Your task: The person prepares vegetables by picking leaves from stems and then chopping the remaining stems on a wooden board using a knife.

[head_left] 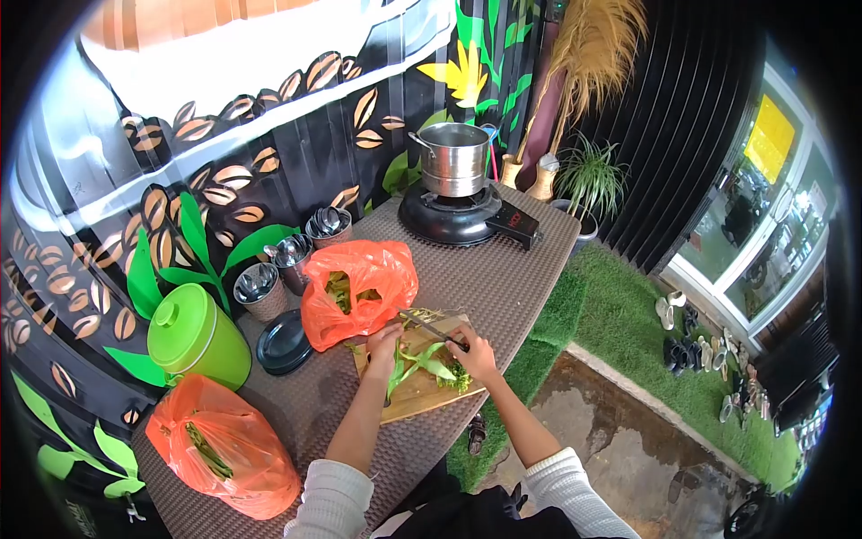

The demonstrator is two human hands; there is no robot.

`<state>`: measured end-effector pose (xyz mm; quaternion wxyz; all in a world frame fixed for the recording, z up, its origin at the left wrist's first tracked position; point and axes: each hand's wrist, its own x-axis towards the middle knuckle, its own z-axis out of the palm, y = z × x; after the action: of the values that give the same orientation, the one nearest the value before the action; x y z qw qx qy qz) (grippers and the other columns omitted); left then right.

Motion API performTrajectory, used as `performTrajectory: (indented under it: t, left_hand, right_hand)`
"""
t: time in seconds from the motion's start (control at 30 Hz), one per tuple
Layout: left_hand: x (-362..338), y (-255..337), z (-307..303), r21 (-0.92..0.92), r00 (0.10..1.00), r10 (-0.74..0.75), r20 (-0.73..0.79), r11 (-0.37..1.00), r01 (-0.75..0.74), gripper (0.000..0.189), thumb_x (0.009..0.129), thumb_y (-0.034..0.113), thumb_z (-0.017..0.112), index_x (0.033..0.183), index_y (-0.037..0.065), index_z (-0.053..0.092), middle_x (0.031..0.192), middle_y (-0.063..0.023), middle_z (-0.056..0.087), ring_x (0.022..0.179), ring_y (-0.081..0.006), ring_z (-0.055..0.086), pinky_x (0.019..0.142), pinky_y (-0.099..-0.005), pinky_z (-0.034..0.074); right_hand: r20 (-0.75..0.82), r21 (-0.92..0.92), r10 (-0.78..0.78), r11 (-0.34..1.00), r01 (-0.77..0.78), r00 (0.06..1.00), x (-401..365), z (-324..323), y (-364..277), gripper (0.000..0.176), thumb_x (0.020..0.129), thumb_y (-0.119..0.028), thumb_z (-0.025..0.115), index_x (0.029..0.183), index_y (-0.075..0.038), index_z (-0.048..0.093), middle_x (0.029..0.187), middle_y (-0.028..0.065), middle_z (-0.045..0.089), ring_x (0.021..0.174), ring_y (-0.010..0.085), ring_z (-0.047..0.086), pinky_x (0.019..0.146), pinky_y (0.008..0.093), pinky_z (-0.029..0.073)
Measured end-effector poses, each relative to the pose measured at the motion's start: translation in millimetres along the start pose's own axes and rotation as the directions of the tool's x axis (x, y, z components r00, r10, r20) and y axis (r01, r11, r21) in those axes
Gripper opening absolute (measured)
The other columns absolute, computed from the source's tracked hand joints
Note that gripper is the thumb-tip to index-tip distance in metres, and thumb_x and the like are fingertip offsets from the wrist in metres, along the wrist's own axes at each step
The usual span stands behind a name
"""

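A wooden cutting board point(420, 402) lies on the brown woven table point(503, 278) in front of me. Green leafy stalks point(420, 361) rest across it, with a small heap of chopped greens point(458, 377) at the right. My left hand point(383, 345) presses down on the stalks. My right hand point(473, 353) grips a knife point(429, 325) whose blade points back and left over the board, near the greens.
An orange plastic bag point(357, 289) with greens sits behind the board; another orange bag point(221, 442) lies at the near left. A green lidded jar point(197, 336), a dark plate point(284, 342), three steel cutlery cups point(285, 260) and a gas stove point(463, 218) carrying a steel pot point(454, 158) stand further back.
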<state>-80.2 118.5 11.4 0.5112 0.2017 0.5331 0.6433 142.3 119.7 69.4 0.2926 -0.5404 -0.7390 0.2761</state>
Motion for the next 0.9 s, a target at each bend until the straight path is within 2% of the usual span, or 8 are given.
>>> performTrajectory:
  t: [0.13, 0.23, 0.3, 0.4, 0.53, 0.7, 0.83, 0.9]
  left_hand:
    - [15.4, -17.9, -14.5, -0.046, 1.000, 0.002, 0.023, 0.999, -0.001, 0.023, 0.083, 0.003, 0.065, 0.104, -0.004, 0.063, 0.092, -0.0066, 0.064, 0.074, -0.0131, 0.059, 0.056, -0.0229, 0.045]
    - [-4.4, -4.9, -7.9, 0.052, 1.000, -0.011, -0.007, 0.999, 0.011, 0.026, 0.081, 0.002, 0.065, 0.106, -0.004, 0.063, 0.097, -0.0088, 0.066, 0.083, -0.0135, 0.062, 0.070, -0.0232, 0.049]
    - [-7.2, -5.3, -6.5, 0.087, 0.988, 0.155, 0.021, 0.984, -0.156, 0.025, 0.081, 0.001, 0.065, 0.105, -0.005, 0.062, 0.090, -0.0087, 0.067, 0.077, -0.0139, 0.062, 0.066, -0.0242, 0.051]
    - [-12.6, -1.0, -0.3, -0.014, 0.986, 0.166, -0.022, 0.986, -0.167, 0.020, 0.079, -0.001, 0.066, 0.097, -0.005, 0.060, 0.085, -0.0101, 0.066, 0.069, -0.0145, 0.062, 0.061, -0.0256, 0.051]
    - [-7.3, 0.5, 2.6, 0.033, 0.978, 0.200, -0.064, 0.980, -0.198, 0.017, 0.077, -0.003, 0.067, 0.087, -0.001, 0.053, 0.080, -0.0108, 0.064, 0.064, -0.0149, 0.062, 0.053, -0.0261, 0.051]
    - [-8.2, 4.9, 8.0, -0.017, 0.964, 0.244, -0.109, 0.969, -0.247, 0.022, 0.077, -0.005, 0.068, 0.079, 0.002, 0.047, 0.075, -0.0117, 0.063, 0.062, -0.0157, 0.062, 0.049, -0.0261, 0.050]
    - [-14.0, 12.6, 8.3, 0.007, 0.967, 0.238, -0.086, 0.971, -0.238, 0.022, 0.077, -0.005, 0.067, 0.080, 0.002, 0.047, 0.073, -0.0113, 0.061, 0.060, -0.0165, 0.062, 0.050, -0.0264, 0.051]
    - [-16.5, 15.1, 8.4, 0.004, 0.969, 0.218, -0.119, 0.976, -0.219, 0.021, 0.078, -0.004, 0.067, 0.079, 0.002, 0.047, 0.073, -0.0112, 0.061, 0.060, -0.0172, 0.062, 0.052, -0.0268, 0.051]
  right_hand:
    - [0.057, 0.023, -0.092, 0.996, 0.090, 0.994, -2.4, 1.9, 4.7, 0.030, 0.081, -0.036, 0.064, 0.100, -0.015, 0.057, 0.072, 0.0089, 0.065, 0.071, 0.0278, 0.065, 0.065, 0.0394, 0.050]
    - [-0.025, -0.091, -0.112, 0.990, 0.109, 0.993, -3.7, 1.4, 0.4, 0.028, 0.081, -0.035, 0.064, 0.100, -0.016, 0.057, 0.073, 0.0093, 0.066, 0.073, 0.0281, 0.066, 0.065, 0.0401, 0.051]
    - [-0.091, -0.131, -0.044, 0.991, 0.032, 0.995, -5.1, -3.0, -3.1, 0.027, 0.081, -0.035, 0.063, 0.099, -0.016, 0.058, 0.074, 0.0096, 0.067, 0.074, 0.0294, 0.066, 0.065, 0.0407, 0.051]
    - [0.025, -0.110, -0.085, 0.990, 0.087, 0.996, -5.7, -4.6, -1.2, 0.028, 0.081, -0.036, 0.063, 0.099, -0.016, 0.057, 0.076, 0.0098, 0.067, 0.073, 0.0304, 0.066, 0.065, 0.0412, 0.051]
    - [0.040, -0.115, -0.120, 0.986, 0.124, 0.992, -11.1, -7.6, -11.4, 0.028, 0.081, -0.036, 0.063, 0.099, -0.016, 0.058, 0.076, 0.0102, 0.067, 0.071, 0.0309, 0.066, 0.065, 0.0417, 0.052]
    - [-0.085, -0.150, -0.039, 0.988, 0.026, 0.996, -8.9, -10.3, -18.3, 0.026, 0.081, -0.035, 0.063, 0.098, -0.016, 0.058, 0.077, 0.0111, 0.068, 0.071, 0.0319, 0.066, 0.066, 0.0424, 0.052]
    - [0.010, -0.141, -0.084, 0.986, 0.084, 0.996, -12.6, -16.4, -18.7, 0.026, 0.081, -0.034, 0.063, 0.098, -0.015, 0.058, 0.078, 0.0112, 0.068, 0.071, 0.0327, 0.066, 0.065, 0.0421, 0.052]
    - [-0.123, -0.162, -0.046, 0.986, 0.025, 0.991, -11.3, -13.6, -16.2, 0.026, 0.081, -0.033, 0.063, 0.098, -0.014, 0.058, 0.078, 0.0110, 0.068, 0.072, 0.0330, 0.066, 0.064, 0.0423, 0.052]
